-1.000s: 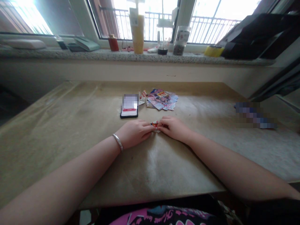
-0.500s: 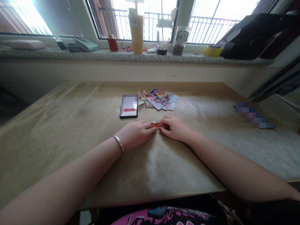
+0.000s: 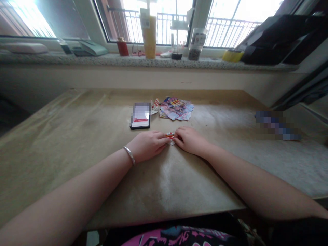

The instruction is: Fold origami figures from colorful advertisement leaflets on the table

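Between my hands, low over the table, is a small folded piece of printed paper (image 3: 169,135), red, yellow and white. My left hand (image 3: 150,145) grips its left end with the fingers pressed together; a silver bangle circles that wrist. At the paper's right end my right hand (image 3: 191,140) pinches it between thumb and fingers, the other fingers curled. The fingertips cover both ends of the paper. Beyond them lies a fanned pile of colourful printed papers (image 3: 176,108). A folded paper piece (image 3: 154,106) with red print stands just left of that pile.
A phone (image 3: 140,116) with a lit, blurred screen lies beyond my left hand on the beige table (image 3: 77,136). Far right is a blurred bluish item (image 3: 276,125). Bottles and boxes line the stone windowsill (image 3: 97,61), including a tall yellow bottle (image 3: 149,37).
The paper's middle now shows more between my fingertips and looks slightly bowed. My right fingers have shifted a little on its end. Both hands stay in nearly the same place.
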### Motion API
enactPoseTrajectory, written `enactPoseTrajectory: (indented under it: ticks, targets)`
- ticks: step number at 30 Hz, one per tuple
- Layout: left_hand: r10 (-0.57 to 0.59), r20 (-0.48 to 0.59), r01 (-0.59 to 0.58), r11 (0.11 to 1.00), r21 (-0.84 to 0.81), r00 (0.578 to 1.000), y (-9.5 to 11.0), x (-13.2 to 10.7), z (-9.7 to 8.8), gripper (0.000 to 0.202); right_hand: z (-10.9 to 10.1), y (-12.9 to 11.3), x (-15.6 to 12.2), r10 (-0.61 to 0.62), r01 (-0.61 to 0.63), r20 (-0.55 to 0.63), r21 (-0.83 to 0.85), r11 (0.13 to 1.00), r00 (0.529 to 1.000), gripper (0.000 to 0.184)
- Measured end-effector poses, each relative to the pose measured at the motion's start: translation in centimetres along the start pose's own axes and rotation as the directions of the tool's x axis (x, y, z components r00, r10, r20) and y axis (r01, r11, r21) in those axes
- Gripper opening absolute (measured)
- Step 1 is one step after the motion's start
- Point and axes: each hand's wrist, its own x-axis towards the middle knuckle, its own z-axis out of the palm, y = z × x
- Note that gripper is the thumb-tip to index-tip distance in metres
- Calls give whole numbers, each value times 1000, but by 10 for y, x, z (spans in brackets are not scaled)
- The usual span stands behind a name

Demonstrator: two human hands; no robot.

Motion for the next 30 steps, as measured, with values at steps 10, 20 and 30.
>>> enactPoseTrajectory:
  ticks: [10, 20, 30]
  targets:
    - [45, 2, -45, 999, 12, 999, -5, -3, 1, 29, -2, -2, 5, 66, -62, 50, -84, 995, 997, 23]
    - [0, -16, 2, 996, 84, 1000, 7, 2, 1, 24, -2, 0, 5, 99, -98, 43, -19, 995, 994, 23]
    - [-7, 60, 0, 993, 121, 998, 12, 4, 0, 24, -5, -3, 4, 150, -151, 60, 15, 988, 987, 22]
